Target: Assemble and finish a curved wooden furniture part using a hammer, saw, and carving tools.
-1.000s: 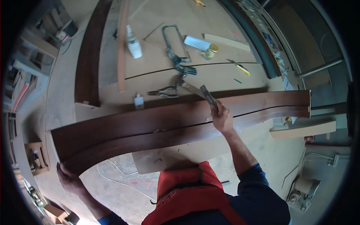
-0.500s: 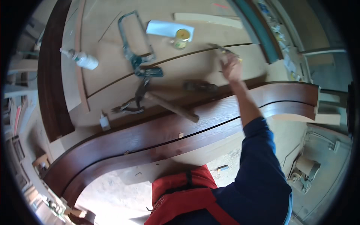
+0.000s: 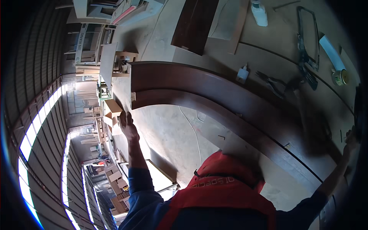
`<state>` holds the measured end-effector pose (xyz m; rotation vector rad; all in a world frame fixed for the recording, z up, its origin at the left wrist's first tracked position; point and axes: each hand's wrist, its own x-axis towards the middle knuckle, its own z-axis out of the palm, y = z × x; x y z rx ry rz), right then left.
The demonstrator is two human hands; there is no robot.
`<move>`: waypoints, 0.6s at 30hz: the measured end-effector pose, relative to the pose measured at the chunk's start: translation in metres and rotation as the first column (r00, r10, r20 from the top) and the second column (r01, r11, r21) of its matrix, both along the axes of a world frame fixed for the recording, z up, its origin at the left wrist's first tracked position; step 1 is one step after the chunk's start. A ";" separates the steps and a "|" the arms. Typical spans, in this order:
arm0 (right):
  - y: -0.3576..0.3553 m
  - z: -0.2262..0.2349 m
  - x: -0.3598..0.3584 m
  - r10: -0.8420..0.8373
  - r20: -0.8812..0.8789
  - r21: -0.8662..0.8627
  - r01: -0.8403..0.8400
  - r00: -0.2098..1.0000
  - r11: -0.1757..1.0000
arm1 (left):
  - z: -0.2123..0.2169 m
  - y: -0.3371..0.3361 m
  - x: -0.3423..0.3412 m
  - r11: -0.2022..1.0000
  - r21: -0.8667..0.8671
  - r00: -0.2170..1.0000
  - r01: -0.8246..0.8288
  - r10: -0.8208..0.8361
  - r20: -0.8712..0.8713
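A dark brown curved panel point(image 3: 180, 80) with a black groove sweeps across in front of me. Past its left end, my left hand point(image 3: 129, 126) is stretched out with its fingers apart, close to the panel's lower corner; I make out nothing in it. My right hand point(image 3: 350, 140) is at the far right rim, dim and partly cut off, so its fingers and anything in them are unclear. Behind the panel lie pliers point(image 3: 273, 85), a hammer point(image 3: 303, 111), a small white glue bottle point(image 3: 242, 74) and a hacksaw point(image 3: 306, 50).
Farther back are a larger white bottle point(image 3: 259, 13), a straight dark brown board point(image 3: 195, 25) and a yellow-topped can point(image 3: 340, 77). Beyond my left hand stand pale wooden boxes point(image 3: 112, 107). A cable point(image 3: 193, 132) crosses the pale floor below the panel.
The view has swung left. My left arm now reaches out past the panel's left end. My right hand, earlier over the table near a thin tool, now shows at the right rim.
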<state>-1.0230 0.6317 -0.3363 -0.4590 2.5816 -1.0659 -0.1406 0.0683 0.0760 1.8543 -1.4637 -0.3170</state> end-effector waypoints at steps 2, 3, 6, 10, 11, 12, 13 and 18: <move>-0.080 0.120 0.076 -0.167 0.203 -0.334 0.228 0.965 0.915 | -0.012 -0.016 0.029 0.996 -0.001 0.996 0.090 -0.090 -0.022; -0.113 0.162 0.126 -0.094 0.334 -0.414 0.236 0.938 0.879 | -0.018 -0.022 0.044 0.982 -0.012 0.982 0.190 -0.191 -0.012; -0.199 0.250 0.303 0.233 0.531 -0.585 0.154 0.815 0.796 | -0.025 -0.039 0.035 0.914 -0.012 0.912 0.406 -0.405 -0.068; -0.298 0.280 0.505 0.499 0.752 -0.647 0.335 0.431 0.685 | -0.023 -0.048 0.016 0.793 -0.036 0.771 0.608 -0.600 -0.215; -0.319 0.291 0.549 0.545 0.765 -0.640 0.305 0.344 0.705 | -0.026 -0.054 0.022 0.776 -0.033 0.748 0.630 -0.617 -0.244; -0.338 0.294 0.585 0.576 0.777 -0.630 0.321 0.255 0.707 | -0.030 -0.059 0.027 0.757 -0.030 0.723 0.653 -0.635 -0.274; -0.359 0.300 0.620 0.603 0.782 -0.616 0.339 0.158 0.711 | -0.030 -0.066 0.036 0.746 -0.032 0.708 0.665 -0.644 -0.290; -0.461 0.349 0.735 0.763 0.550 -0.809 -0.011 0.339 0.588 | -0.035 -0.082 0.043 0.571 0.046 0.540 0.820 -0.744 -0.393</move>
